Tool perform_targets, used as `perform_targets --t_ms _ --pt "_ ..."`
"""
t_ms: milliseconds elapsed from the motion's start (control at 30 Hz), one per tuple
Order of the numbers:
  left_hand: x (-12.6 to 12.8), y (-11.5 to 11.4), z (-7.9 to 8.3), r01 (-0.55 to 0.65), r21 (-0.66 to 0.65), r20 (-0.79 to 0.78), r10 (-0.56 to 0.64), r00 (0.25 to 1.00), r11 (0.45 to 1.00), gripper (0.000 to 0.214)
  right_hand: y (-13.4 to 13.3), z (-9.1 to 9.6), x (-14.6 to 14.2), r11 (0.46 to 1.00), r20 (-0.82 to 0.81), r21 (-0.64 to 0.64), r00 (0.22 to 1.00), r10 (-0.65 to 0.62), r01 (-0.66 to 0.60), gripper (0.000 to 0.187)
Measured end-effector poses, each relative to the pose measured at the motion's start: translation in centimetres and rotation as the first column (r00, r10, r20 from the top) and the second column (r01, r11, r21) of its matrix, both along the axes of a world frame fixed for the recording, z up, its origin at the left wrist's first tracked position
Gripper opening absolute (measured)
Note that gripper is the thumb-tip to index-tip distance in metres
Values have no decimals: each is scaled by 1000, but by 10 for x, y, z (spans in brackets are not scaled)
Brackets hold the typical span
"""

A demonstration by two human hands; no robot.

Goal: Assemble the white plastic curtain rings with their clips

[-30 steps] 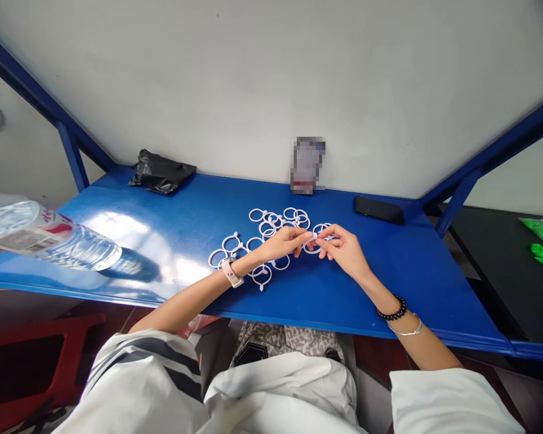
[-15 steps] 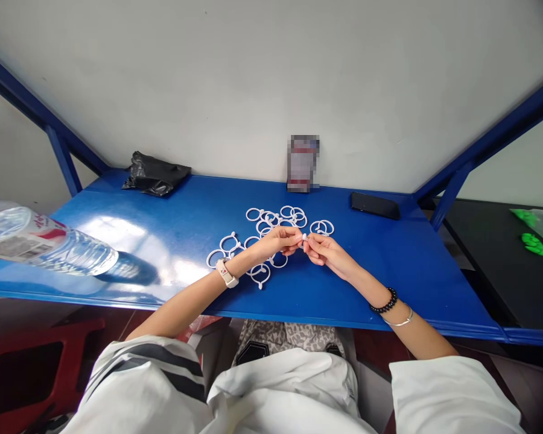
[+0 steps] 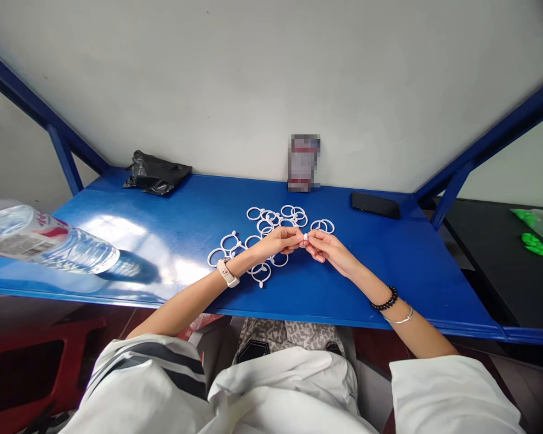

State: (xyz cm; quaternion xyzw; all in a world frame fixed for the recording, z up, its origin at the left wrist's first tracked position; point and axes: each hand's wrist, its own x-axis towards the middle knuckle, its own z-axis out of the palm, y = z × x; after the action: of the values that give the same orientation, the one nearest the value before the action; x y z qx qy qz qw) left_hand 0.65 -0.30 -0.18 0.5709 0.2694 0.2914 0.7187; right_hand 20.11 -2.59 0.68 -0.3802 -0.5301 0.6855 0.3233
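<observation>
My left hand (image 3: 283, 241) and right hand (image 3: 326, 244) shifted left, off the pair of thin white plastic rings (image 3: 323, 220) past my right fingers. Both closed in thumb-and-finger pinches on one small white plastic piece (image 3: 305, 237), above the glossy blue table (image 3: 366, 271). More white rings (image 3: 270, 218) around my left.

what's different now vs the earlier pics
The left hand and right hand moved slightly to the person's left, exposing more of the two rings on the right. Both still pinch a small white piece. The phone and bottle stayed put.
</observation>
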Motion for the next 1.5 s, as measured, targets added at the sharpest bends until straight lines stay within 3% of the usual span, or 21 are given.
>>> perform_targets --t_ms 567,933,1100,1233,1333,1500 --pt "4 -1 -3 45 14 80 -46 996 999 52 1 -4 -2 998 -40 69 999 -10 13 46" --pt "4 -9 7 76 31 150 -79 985 997 51 -4 0 -4 997 -86 67 996 -25 31 52" --pt "4 -8 9 50 0 236 -48 971 999 56 -6 2 -3 985 -54 128 993 -108 114 59" --pt "0 -5 8 61 -6 195 -59 979 998 50 -5 7 -2 985 2 139 994 -106 105 53" --pt "-4 -3 9 29 69 125 -38 991 997 43 -2 10 3 985 58 147 994 -96 86 49" --pt "-10 1 13 -96 247 -39 109 993 964 43 8 10 17 954 74 193 966 -249 231 45"
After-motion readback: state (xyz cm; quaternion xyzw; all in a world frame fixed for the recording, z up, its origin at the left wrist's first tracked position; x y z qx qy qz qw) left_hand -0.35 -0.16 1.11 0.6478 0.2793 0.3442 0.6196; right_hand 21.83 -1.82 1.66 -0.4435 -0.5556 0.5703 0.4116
